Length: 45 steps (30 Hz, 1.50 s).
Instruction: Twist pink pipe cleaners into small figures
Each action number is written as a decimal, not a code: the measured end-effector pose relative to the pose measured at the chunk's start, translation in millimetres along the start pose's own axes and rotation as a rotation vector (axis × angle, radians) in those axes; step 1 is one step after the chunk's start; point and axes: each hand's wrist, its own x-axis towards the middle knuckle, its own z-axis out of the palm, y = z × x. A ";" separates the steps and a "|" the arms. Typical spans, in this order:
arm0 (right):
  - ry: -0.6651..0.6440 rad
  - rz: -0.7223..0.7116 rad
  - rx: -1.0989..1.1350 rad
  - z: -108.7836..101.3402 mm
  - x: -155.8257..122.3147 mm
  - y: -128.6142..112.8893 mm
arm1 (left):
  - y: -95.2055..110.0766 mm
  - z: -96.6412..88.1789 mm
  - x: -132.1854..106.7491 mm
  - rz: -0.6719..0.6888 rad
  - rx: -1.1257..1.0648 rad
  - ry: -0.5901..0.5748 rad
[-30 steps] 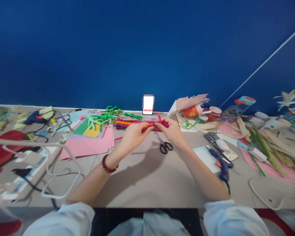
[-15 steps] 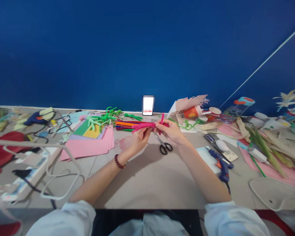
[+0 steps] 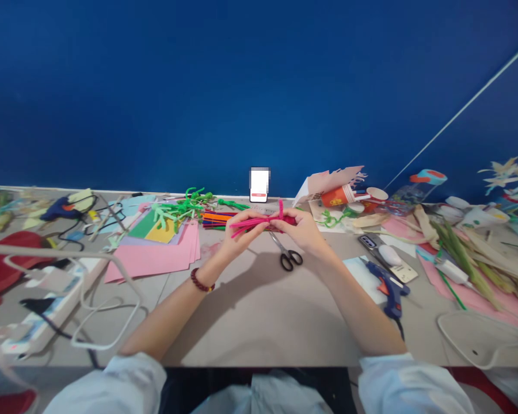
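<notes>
Between my two hands, above the middle of the desk, is a bundle of pink pipe cleaners [image 3: 251, 223]. My left hand [image 3: 238, 237] is closed round its left part, the loose ends lying across the palm. The fingers of my right hand [image 3: 300, 231] pinch the bundle's right part, where one pink stem stands upright. Just below the hands lie scissors [image 3: 288, 257] with black handles. Behind my left hand a pile of coloured pipe cleaners [image 3: 216, 219], orange, purple and green among them, is partly hidden.
A phone [image 3: 259, 185] stands against the blue wall. To the left are pink paper sheets [image 3: 155, 261], green pipe-cleaner pieces [image 3: 185, 207] and a power strip [image 3: 56, 310]. A glue gun [image 3: 388, 287], a second phone [image 3: 371, 246] and orange paper cups [image 3: 339, 196] are on the right.
My left hand has shifted left and up, its fingers now further round the bundle behind the loose ends. The right hand keeps its pinch almost in place.
</notes>
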 end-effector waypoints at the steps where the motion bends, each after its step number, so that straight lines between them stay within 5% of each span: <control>1: 0.009 -0.014 -0.014 -0.1 -0.4 0.4 | 0.1 -0.4 0.0 0.039 0.020 -0.009; 5: 0.016 -0.007 -0.069 -2.1 -2.3 -1.0 | 1.6 -0.9 1.4 0.219 0.116 -0.036; 9: -0.068 0.060 -0.025 -6.7 -3.1 -5.4 | 3.5 -4.6 4.7 0.254 0.151 -0.095; 14: -0.166 0.153 0.019 -10.2 -1.2 -6.9 | 7.3 -10.5 7.7 0.180 0.119 -0.206; 20: -0.036 0.103 0.057 -3.0 -0.4 -7.0 | 6.6 -8.4 8.0 -0.056 0.000 -0.167; 27: -0.079 0.046 0.044 -2.4 -5.7 -6.9 | 1.7 -21.2 14.5 -0.138 -0.174 -0.335; 35: -0.289 0.124 -0.257 -1.3 -11.9 -12.3 | 23.2 -39.5 26.0 0.052 0.267 -0.585; 38: -0.214 0.031 -0.400 0.7 -10.3 -5.8 | 31.8 -34.0 20.6 0.128 0.485 -0.524; 42: 0.001 -0.168 -0.561 4.7 -7.1 4.5 | 34.7 -19.0 7.4 0.171 0.692 -0.304; 45: 0.155 -0.190 -0.487 8.5 -4.9 8.6 | 31.2 -8.7 -0.3 0.172 0.741 -0.144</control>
